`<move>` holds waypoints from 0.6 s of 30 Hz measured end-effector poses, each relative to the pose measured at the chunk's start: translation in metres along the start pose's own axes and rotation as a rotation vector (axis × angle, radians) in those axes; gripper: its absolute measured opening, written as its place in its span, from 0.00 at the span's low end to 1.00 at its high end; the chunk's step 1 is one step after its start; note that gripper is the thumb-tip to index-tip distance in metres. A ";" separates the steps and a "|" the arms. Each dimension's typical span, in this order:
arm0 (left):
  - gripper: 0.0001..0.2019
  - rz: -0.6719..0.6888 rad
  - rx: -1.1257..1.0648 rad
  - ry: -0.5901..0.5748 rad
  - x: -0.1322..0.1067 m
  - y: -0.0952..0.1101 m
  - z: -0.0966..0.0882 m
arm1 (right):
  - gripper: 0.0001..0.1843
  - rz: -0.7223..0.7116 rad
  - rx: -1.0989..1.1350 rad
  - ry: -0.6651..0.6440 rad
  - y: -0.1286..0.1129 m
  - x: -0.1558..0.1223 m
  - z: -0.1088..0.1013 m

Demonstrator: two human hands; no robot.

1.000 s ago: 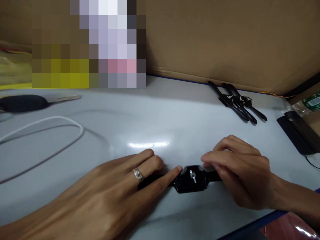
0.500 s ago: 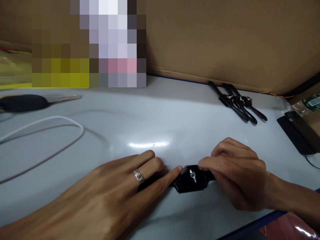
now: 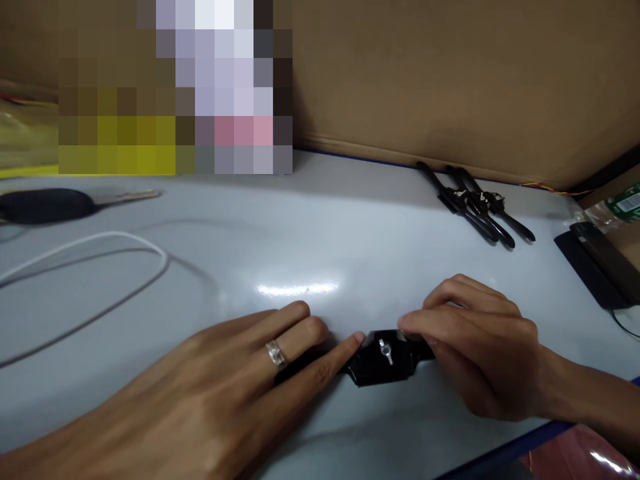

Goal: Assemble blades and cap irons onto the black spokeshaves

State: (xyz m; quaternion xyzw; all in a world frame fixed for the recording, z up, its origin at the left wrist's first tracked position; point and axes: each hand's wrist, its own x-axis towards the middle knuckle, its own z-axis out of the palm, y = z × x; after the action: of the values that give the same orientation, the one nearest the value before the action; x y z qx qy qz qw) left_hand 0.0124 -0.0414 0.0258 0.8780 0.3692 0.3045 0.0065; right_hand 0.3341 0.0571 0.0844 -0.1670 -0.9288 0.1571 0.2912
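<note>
A black part [image 3: 383, 365] lies flat on the white table [image 3: 320, 247], between the two hands and touching both. A small silver wing screw [image 3: 385, 351] stands in its top face.

The left hand [image 3: 215, 393] is released and lies spread and flat, palm down, with a ring [image 3: 275, 353] on one finger. Its fingers cover the part's left end, and one fingertip reaches the edge of the middle block. The right hand [image 3: 480, 347] is curled, with its fingertips set on the part's right end just beside the screw. The thumb is hidden, so I cannot tell whether this hand pinches the part or only presses on it.

Beyond the right hand, well apart from it, a few slim black pieces [image 3: 475, 203] lie in a loose bundle against a cardboard wall [image 3: 450, 80]. What is behind that wall does not show.

Far out past the right wrist, a clear bag [image 3: 615, 203] holds something with a green label, too small to make out. Just in front of it lies a flat black slab [image 3: 593, 263].

Beyond the left hand, a white cable [image 3: 100, 243] loops over the table. Farther on lies a dark key [image 3: 50, 203] with a pale blade.
</note>
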 end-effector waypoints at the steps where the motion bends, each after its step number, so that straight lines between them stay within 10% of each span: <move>1: 0.34 0.000 -0.003 0.001 -0.002 -0.001 0.000 | 0.24 -0.002 0.003 0.006 0.000 0.000 0.000; 18: 0.34 0.053 0.029 -0.040 -0.012 -0.004 0.001 | 0.21 -0.032 -0.001 -0.021 0.000 0.003 0.000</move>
State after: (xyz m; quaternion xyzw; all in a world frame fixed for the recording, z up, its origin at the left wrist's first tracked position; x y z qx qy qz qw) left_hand 0.0041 -0.0464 0.0177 0.8934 0.3500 0.2816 -0.0068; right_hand 0.3319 0.0583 0.0855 -0.1506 -0.9344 0.1538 0.2839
